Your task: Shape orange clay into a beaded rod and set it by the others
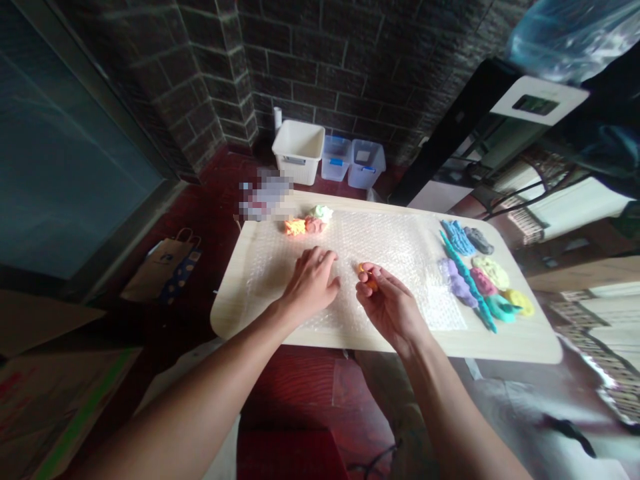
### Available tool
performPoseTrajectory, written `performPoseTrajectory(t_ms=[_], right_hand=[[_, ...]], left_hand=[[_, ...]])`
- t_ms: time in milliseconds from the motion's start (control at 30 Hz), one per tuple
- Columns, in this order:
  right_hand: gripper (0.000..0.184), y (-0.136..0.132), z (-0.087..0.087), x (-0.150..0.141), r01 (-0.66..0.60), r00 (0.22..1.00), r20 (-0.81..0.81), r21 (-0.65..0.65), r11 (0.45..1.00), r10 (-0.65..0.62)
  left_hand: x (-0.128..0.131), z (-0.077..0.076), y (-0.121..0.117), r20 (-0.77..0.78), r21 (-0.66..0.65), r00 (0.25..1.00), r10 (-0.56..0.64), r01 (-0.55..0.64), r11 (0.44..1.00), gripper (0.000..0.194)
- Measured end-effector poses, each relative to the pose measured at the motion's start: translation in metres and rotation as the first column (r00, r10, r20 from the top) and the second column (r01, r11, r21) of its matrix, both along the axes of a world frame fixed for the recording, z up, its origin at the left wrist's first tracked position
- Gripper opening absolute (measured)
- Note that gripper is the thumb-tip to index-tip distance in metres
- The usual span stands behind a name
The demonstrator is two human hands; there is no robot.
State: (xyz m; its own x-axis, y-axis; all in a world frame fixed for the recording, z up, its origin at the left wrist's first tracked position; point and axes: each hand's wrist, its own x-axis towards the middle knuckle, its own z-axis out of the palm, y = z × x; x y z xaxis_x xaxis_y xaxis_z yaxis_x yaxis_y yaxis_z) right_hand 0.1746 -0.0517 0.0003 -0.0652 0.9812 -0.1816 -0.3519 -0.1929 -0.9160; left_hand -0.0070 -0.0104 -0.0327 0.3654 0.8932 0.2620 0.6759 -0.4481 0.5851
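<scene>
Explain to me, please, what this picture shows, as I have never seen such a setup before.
There is no machine here: a person works bare-handed, and the head-worn camera looks forward and down. Bubble wrap covers much of a pale table. The right hand holds a small orange piece in its fingers. The left hand, palm down over the wrap, shows nothing held. Three soft-looking lumps sit beyond it; more coloured lumps and a long teal strand lie toward the right end.

- 12 o'clock: gap opens between left hand (311, 281) and right hand (393, 305), over transparent bubble-wrap sheet (385, 233).
- 3 o'clock: long, twisted teal clay-like roll (468, 281) blocks.
- 11 o'clock: orange, pink, pale-green clay-like lumps (315, 225) block.
</scene>
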Motion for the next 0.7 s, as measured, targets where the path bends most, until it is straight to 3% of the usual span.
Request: performPoseTrajectory(t_ms=[200,333,533,700], right_hand=[[0.024,-0.002,0.006,-0.004,-0.002,0.99,-0.143,-0.119,0.993,-0.015],[0.025,-0.005,0.011,-0.006,0.026,0.978,-0.198,-0.232,0.972,-0.073],[0.026,-0.001,0.014,0.016,0.21,0.974,-0.056,-0.159,0.965,-0.221],[0.039,0.002,0.015,0.031,0.28,0.956,0.114,-0.073,0.957,-0.271]], left_hand=[[0.006,0.011,0.004,0.131,0.063,0.987,0.096,-0.105,0.992,0.022],[0.015,0.021,0.0,0.203,0.134,0.976,0.077,-0.105,0.985,0.019],[0.03,0.035,-0.015,0.287,0.151,0.958,-0.012,-0.032,0.988,0.012],[0.04,0.037,-0.026,0.406,0.022,0.91,-0.082,0.08,0.997,0.012]])
